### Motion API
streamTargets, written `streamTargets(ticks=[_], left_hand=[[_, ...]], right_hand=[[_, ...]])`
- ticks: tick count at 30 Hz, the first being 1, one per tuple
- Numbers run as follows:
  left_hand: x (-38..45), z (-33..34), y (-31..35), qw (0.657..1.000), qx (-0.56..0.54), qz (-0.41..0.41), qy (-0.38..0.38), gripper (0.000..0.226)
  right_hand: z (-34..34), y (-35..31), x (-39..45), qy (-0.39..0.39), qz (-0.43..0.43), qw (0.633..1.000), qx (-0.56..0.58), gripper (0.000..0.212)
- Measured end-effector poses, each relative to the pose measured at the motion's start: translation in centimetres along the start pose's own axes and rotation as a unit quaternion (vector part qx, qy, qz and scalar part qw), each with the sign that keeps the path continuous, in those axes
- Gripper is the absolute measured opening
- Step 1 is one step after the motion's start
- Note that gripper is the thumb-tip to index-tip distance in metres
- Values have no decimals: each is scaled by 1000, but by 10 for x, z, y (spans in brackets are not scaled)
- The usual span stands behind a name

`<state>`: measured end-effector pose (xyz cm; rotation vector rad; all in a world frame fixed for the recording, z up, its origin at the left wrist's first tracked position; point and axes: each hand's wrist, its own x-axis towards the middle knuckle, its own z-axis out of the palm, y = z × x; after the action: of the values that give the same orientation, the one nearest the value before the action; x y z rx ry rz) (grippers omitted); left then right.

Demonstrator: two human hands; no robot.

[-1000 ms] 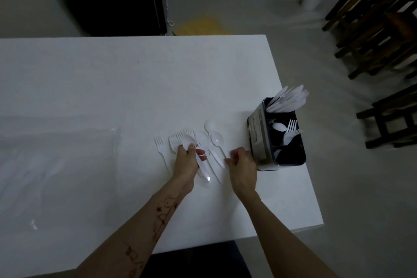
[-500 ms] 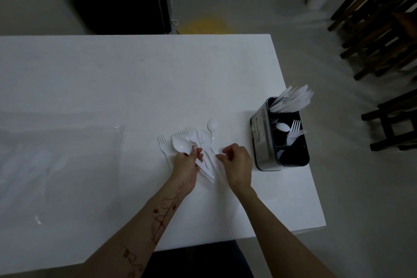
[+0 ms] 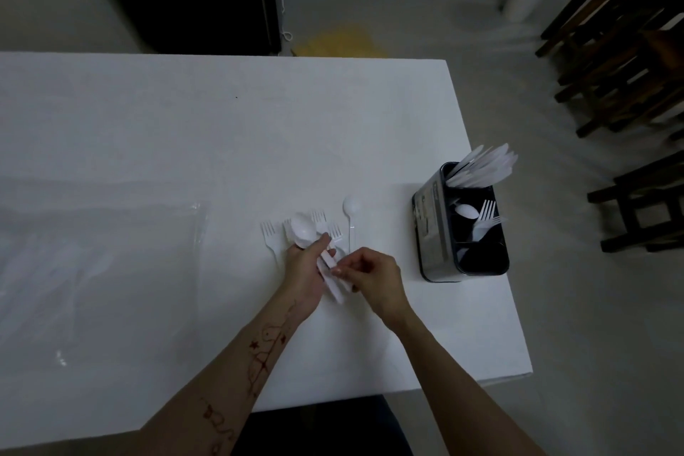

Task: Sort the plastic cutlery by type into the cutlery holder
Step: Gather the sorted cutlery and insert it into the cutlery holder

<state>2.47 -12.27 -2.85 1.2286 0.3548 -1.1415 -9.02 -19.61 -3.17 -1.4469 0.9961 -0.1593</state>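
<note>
Spoons and forks [image 3: 322,224] lie bunched just beyond the hands on the white counter [image 3: 185,130]. The left hand [image 3: 305,272] grips a spoon [image 3: 302,230] with several handles fanned under its thumb. The right hand [image 3: 374,278], fingers curled, pinches one of those handles. A lone spoon [image 3: 351,213] lies just beyond the right hand. The cutlery holder [image 3: 431,226] stands to the right of both hands, partly filled.

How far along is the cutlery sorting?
Partly done. The cutlery holder already has knives in its far section and a few forks in the middle. The left hand grips a bundle of spoons, which the right hand touches. Still left on the table: loose forks and one spoon.
</note>
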Motion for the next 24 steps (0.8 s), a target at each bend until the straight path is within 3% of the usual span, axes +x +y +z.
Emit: streamTargets(ticks=[2, 7, 13, 24], left_hand=[[-4, 2, 2, 1000, -5, 9, -3, 4], [-4, -17, 2, 995, 5, 38, 95, 12], [-13, -40, 0, 993, -15, 24, 113, 16], [-15, -38, 4, 997, -5, 22, 74, 22]], right_hand=[[3, 0, 4, 6, 0, 999, -34, 10], [4, 2, 39, 212, -9, 959, -186, 13], [8, -1, 59, 192, 21, 939, -284, 23], [4, 9, 47, 196, -37, 898, -391, 10]])
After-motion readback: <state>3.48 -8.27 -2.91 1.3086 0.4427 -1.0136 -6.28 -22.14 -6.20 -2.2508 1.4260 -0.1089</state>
